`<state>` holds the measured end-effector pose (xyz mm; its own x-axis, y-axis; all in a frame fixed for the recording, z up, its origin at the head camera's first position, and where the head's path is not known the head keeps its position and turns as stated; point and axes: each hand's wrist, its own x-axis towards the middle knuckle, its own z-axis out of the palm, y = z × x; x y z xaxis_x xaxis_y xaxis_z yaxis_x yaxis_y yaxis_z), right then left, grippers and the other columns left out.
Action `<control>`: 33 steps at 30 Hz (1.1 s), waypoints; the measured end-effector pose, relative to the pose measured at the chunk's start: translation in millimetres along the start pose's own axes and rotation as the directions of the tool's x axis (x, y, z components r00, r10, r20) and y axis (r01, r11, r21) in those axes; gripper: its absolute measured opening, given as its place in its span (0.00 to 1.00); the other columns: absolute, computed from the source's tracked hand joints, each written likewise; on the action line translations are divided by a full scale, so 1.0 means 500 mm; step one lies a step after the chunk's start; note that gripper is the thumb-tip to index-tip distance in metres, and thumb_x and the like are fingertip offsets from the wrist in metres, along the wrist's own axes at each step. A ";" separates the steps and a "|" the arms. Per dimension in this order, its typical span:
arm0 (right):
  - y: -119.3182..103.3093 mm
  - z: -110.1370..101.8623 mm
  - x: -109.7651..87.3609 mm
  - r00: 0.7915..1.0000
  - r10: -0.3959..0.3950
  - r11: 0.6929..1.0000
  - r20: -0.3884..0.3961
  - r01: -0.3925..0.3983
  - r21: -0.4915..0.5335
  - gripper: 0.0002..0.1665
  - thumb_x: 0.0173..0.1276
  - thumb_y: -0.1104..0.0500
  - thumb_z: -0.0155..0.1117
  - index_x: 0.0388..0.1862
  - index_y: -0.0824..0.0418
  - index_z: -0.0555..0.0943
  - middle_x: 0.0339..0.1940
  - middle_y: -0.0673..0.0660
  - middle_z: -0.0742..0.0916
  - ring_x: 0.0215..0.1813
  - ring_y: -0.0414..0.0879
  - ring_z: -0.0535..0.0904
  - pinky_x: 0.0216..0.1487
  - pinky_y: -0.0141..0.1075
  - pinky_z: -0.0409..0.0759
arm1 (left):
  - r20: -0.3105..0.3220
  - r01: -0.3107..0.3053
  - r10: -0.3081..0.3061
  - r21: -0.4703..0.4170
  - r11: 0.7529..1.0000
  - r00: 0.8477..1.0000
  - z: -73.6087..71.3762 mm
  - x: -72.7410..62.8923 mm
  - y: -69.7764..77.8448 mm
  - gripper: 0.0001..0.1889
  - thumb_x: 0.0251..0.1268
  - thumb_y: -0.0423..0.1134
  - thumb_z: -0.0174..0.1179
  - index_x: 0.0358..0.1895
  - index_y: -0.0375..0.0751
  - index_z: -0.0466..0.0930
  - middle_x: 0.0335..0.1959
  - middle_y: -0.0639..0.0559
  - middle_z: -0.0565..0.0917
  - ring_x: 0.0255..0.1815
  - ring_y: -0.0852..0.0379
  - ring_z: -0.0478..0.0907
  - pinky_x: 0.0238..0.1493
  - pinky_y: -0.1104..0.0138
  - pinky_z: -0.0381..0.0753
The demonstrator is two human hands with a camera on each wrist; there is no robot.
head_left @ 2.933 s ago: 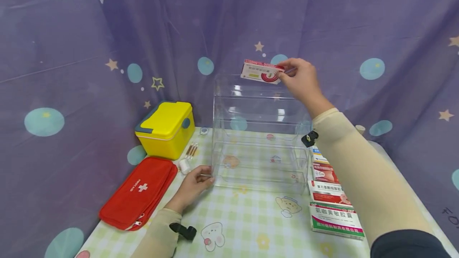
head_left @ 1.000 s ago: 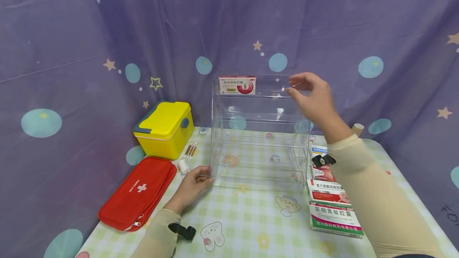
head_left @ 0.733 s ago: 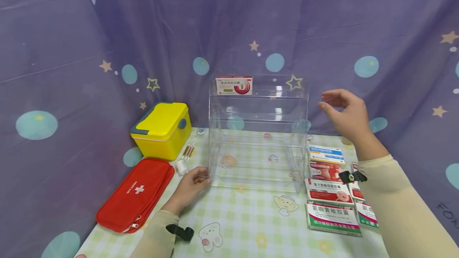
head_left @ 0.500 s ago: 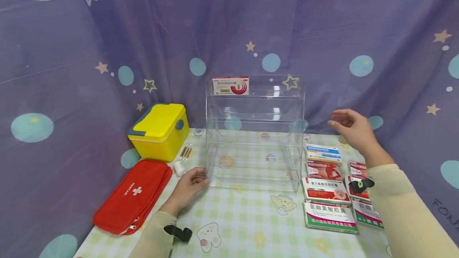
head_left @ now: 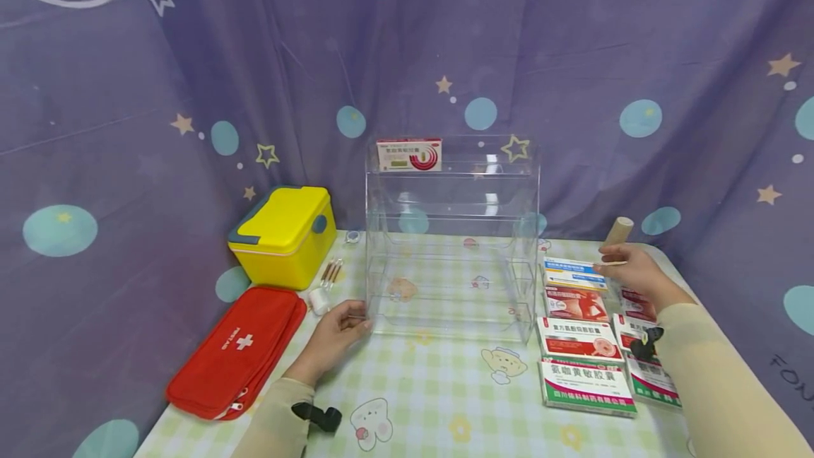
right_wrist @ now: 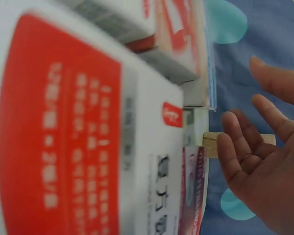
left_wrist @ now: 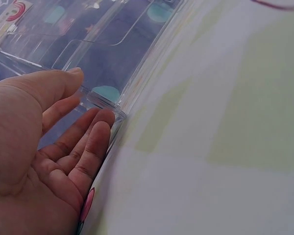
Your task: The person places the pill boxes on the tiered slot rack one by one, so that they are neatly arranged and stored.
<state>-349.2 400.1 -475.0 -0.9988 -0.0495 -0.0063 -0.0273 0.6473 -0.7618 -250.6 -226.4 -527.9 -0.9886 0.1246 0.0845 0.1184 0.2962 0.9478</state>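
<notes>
My left hand (head_left: 332, 340) rests at the lower left edge of a clear plastic tiered rack (head_left: 451, 168). In the left wrist view, its relaxed fingers (left_wrist: 95, 147) and thumb touch the rack's corner. On the top tier, at the left, stands a white and red medicine box (head_left: 409, 155). My right hand (head_left: 636, 276), with nothing in its grasp, hovers at the right end of a blue and white medicine box (head_left: 574, 273). Its fingers (right_wrist: 230, 147) are spread and loosely bent in the right wrist view. Whether they touch that box I cannot tell.
More medicine boxes (head_left: 580, 338) lie in two columns at the right, partly under my right arm. A beige cylinder (head_left: 617, 232) stands behind them. Leftward are a yellow lidded box (head_left: 286, 235), a red first-aid pouch (head_left: 238, 352), a white roll (head_left: 319, 300) and brown-filled swabs (head_left: 331, 273).
My right hand has placed the white and red box on the top tier and let go, then moved right and down to the boxes. The left hand has stayed at the rack.
</notes>
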 end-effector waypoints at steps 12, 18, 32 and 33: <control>0.022 0.006 0.010 0.992 0.064 0.997 0.113 -0.059 -0.045 0.46 0.70 0.53 0.74 0.77 0.75 0.65 0.73 0.80 0.69 0.72 0.77 0.65 0.67 0.68 0.67 | -0.032 0.036 -0.035 0.014 0.999 0.999 0.007 0.000 -0.001 0.20 0.70 0.34 0.70 0.63 0.40 0.81 0.54 0.46 0.85 0.52 0.50 0.83 0.48 0.68 0.81; 0.018 0.012 0.012 0.995 0.012 0.991 0.099 0.001 -0.130 0.44 0.67 0.56 0.76 0.73 0.77 0.68 0.70 0.80 0.73 0.72 0.78 0.64 0.68 0.69 0.64 | -0.061 0.048 -0.045 0.043 0.998 0.997 0.013 -0.002 0.006 0.19 0.71 0.31 0.68 0.63 0.37 0.80 0.55 0.44 0.85 0.52 0.49 0.83 0.49 0.69 0.81; 0.001 0.014 0.012 0.989 -0.028 0.982 0.144 0.054 -0.182 0.41 0.70 0.61 0.72 0.74 0.78 0.66 0.70 0.82 0.71 0.69 0.80 0.67 0.65 0.69 0.68 | -0.019 0.028 -0.027 0.014 1.000 0.999 0.006 0.001 -0.002 0.20 0.71 0.35 0.69 0.64 0.38 0.80 0.56 0.44 0.84 0.53 0.48 0.82 0.49 0.68 0.81; 0.001 0.014 0.013 0.989 -0.038 0.981 0.146 0.064 -0.182 0.41 0.70 0.61 0.72 0.74 0.78 0.66 0.70 0.82 0.71 0.68 0.80 0.69 0.64 0.68 0.70 | -0.013 0.029 -0.028 0.006 1.000 1.000 0.005 0.000 -0.002 0.21 0.71 0.36 0.70 0.64 0.39 0.80 0.56 0.45 0.85 0.53 0.49 0.82 0.49 0.67 0.81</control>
<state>-355.3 394.8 -480.2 -0.9803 -0.1842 -0.0717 -0.0987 0.7702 -0.6302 -250.7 -224.2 -529.8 -0.9927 0.1038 0.0615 0.0907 0.3056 0.9478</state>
